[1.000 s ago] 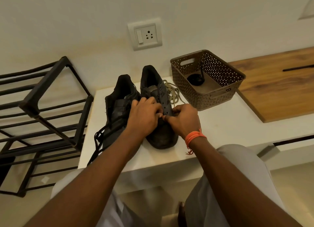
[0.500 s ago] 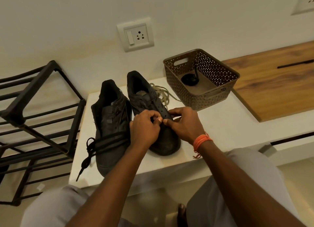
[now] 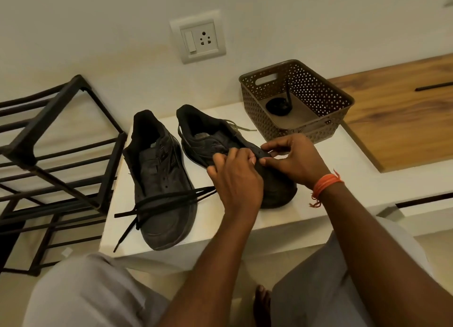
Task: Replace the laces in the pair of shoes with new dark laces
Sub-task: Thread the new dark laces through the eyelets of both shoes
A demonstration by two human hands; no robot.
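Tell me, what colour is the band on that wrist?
Orange. The thread band circles the right wrist, clearest in the head view.

Two dark shoes (image 3: 161,179) (image 3: 220,150) at frame centre, one black lace (image 3: 166,201) across the left one, one pale lace (image 3: 241,128) behind, one basket (image 3: 318,130) upper right, one rack (image 3: 49,155) left, one socket (image 3: 198,40), two hands (image 3: 235,179) (image 3: 294,157).
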